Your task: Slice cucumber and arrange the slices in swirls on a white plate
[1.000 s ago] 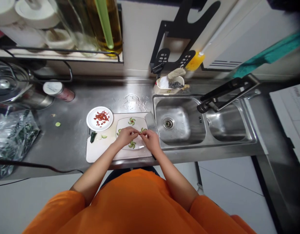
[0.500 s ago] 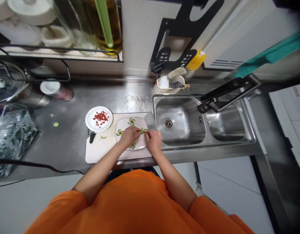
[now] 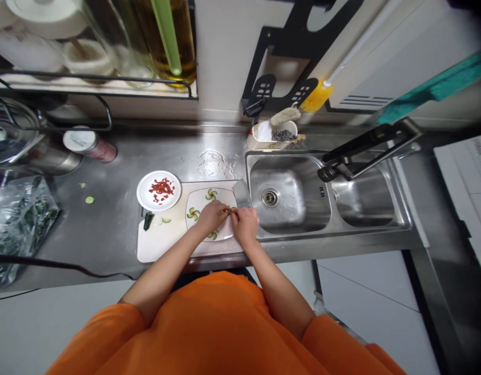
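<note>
My left hand and my right hand meet over the right side of a white square plate, fingertips pinched together. Whatever is between the fingers is too small to make out. Beneath them, the green slices at that side are mostly covered. Pinwheels of green cucumber slices with red centres, one at the top and one at the left, lie on the plate; another at the bottom is partly hidden by my left hand. The plate rests on a pale cutting board. A wide knife blade lies beside my right hand.
A round white plate of red pieces overlaps the board's back left corner. Near it lie a dark green cucumber end and pale slices. The double sink and black tap are right; a plastic bag is far left.
My fingertips have drawn closer together over the right-hand slices and now cover more of them. My left hand has shifted slightly right, showing more of the left pinwheel.
</note>
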Demonstrator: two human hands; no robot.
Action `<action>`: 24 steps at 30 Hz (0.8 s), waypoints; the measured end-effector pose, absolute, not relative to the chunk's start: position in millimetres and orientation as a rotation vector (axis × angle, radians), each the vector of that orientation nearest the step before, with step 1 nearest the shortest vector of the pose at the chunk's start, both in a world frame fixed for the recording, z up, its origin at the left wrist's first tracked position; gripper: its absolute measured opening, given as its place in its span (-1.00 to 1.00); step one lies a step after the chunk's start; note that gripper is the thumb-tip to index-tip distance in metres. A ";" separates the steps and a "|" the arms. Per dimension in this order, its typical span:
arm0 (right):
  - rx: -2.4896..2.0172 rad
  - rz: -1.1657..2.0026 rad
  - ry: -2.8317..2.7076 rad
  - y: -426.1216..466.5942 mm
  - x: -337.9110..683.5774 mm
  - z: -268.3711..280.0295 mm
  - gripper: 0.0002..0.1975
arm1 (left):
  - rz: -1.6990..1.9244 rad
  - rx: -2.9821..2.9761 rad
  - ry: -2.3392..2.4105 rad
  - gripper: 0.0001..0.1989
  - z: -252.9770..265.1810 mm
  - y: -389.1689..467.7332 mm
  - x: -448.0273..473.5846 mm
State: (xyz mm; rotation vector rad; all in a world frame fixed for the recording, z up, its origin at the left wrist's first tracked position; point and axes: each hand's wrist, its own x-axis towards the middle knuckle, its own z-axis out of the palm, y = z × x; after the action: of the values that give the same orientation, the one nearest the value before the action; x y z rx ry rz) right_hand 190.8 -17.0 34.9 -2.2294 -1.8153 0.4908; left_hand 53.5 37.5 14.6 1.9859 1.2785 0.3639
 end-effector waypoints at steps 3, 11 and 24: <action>-2.264 0.501 -1.827 -15.9 190.6 36.5 -0.82 | 0.332 1.994 1.266 -0.83 14.7 38.4 55.1; -2.298 0.536 -1.824 -14.1 189.1 40.9 -0.82 | 0.240 2.032 1.262 -0.80 12.5 41.6 56.7; -2.273 0.541 -1.852 -14.9 190.0 42.6 -0.79 | 0.240 2.068 1.260 -0.80 12.5 42.3 55.0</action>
State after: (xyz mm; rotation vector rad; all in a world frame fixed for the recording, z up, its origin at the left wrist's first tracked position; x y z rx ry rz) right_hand 190.0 -14.9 42.6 -2.2733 -1.8525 0.5412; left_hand 55.0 42.3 12.5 2.0677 1.2601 0.2400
